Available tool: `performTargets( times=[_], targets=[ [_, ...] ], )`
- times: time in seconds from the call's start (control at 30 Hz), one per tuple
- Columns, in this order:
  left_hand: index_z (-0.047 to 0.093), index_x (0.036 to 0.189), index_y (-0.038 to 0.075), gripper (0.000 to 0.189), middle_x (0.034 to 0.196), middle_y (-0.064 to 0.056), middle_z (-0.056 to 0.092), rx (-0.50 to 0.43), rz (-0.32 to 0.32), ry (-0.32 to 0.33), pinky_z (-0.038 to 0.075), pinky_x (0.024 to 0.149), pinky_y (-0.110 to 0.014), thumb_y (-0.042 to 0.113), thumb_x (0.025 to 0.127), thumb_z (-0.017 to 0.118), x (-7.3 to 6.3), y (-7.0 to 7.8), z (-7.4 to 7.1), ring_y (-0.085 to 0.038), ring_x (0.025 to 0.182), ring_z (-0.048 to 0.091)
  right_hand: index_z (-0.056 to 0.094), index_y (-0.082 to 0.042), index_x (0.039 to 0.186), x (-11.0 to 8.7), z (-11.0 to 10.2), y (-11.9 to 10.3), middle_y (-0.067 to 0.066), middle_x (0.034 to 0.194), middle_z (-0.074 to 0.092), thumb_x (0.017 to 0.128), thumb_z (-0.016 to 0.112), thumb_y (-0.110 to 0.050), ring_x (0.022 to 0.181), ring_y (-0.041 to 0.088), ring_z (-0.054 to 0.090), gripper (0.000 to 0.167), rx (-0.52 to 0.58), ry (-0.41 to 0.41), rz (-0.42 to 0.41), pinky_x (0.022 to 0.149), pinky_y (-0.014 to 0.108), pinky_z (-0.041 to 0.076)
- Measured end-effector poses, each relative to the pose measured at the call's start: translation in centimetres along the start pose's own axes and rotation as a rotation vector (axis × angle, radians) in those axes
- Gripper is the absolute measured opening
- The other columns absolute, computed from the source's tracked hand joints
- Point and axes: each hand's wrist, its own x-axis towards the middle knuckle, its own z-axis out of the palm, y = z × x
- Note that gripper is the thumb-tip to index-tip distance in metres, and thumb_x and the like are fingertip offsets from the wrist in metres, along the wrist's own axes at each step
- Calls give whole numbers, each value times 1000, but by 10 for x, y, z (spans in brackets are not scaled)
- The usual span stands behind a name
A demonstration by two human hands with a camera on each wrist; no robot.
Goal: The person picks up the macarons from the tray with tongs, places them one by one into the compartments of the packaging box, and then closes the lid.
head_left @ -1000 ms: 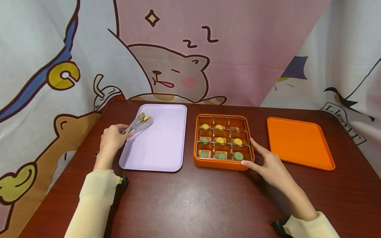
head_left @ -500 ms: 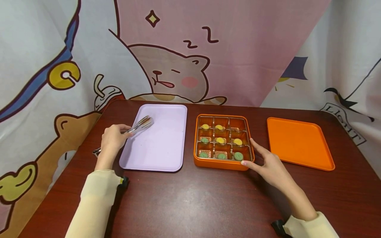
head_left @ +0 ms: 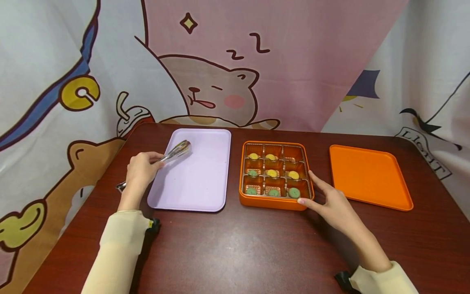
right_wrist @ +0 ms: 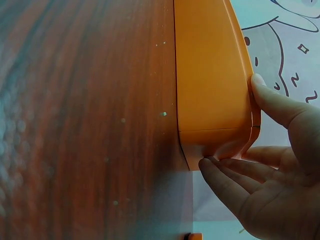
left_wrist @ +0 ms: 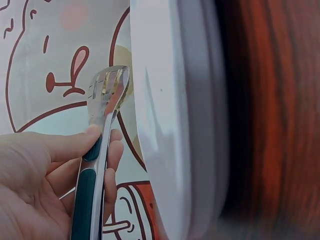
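My left hand [head_left: 141,171] grips metal tongs [left_wrist: 100,145] with green handle pads. Their slotted heads lie close together, raised over the left part of the lilac tray [head_left: 194,179]; something yellow shows through the slots in the left wrist view. My right hand [head_left: 334,206] holds the front right corner of an orange box [head_left: 271,202], thumb at the front rim and fingers along the right side. Inside the box, a clear divided insert bears yellow cookies [head_left: 271,173] and green cookies [head_left: 294,193] in separate compartments. The back right compartment [head_left: 292,153] shows no cookie.
An orange lid-like tray [head_left: 371,177] lies right of the box on the dark wooden table [head_left: 227,253]. A cartoon-printed curtain [head_left: 293,73] hangs behind the table and along its left side.
The tongs' heads have closed together and turned, rising slightly at the tray's left part. The yellow pieces seen at their tips are now mostly hidden. My right hand and the box have stayed put.
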Motion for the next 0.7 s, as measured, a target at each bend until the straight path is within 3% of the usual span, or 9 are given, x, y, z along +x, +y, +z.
performTargets(
  times=[0.27,0.33,0.4,0.47,0.5,0.6,0.7],
  targets=[
    [75,113,9,23,95,-15,77,-19,51,12,41,64,-37,17,92,69,-2,12,-4,-33,86,66,24,-6,158,0,1,1,33,151,39,90,70,-45,110,40,63,91,-16,10,-8,95,62,47],
    [75,113,9,24,94,-14,78,-27,63,12,41,63,-36,17,91,70,-2,16,-6,-33,85,66,23,-7,158,0,1,1,32,152,39,90,70,-45,85,32,66,91,-18,10,-7,91,57,50],
    [75,113,10,24,94,-14,78,-32,74,14,41,62,-35,17,91,71,-3,20,-7,-32,83,65,24,-7,158,0,1,1,32,152,39,91,70,-45,63,20,55,91,-25,10,-9,87,52,51],
    [75,113,10,24,94,-14,78,-43,84,13,40,62,-34,17,91,71,-3,24,-7,-31,82,66,23,-7,158,0,1,1,32,152,38,91,70,-45,54,13,41,90,-28,8,-8,84,49,50],
    [75,113,10,23,94,-14,78,-46,89,13,40,62,-34,17,91,71,-3,26,-7,-31,83,66,23,-7,158,0,1,1,32,152,38,91,70,-45,53,16,45,90,-26,8,-7,85,49,50],
    [75,112,10,23,93,-13,78,-56,113,17,40,64,-33,16,91,71,-3,32,-6,-31,86,68,23,-6,158,0,1,0,32,152,38,91,70,-45,88,38,67,91,-19,9,-10,93,59,50],
    [76,113,11,22,92,-12,78,-58,139,18,40,65,-35,16,91,71,-3,40,-4,-31,87,69,23,-5,158,0,1,0,33,152,38,91,70,-45,126,50,54,91,-8,9,-9,96,63,46]
  ],
)
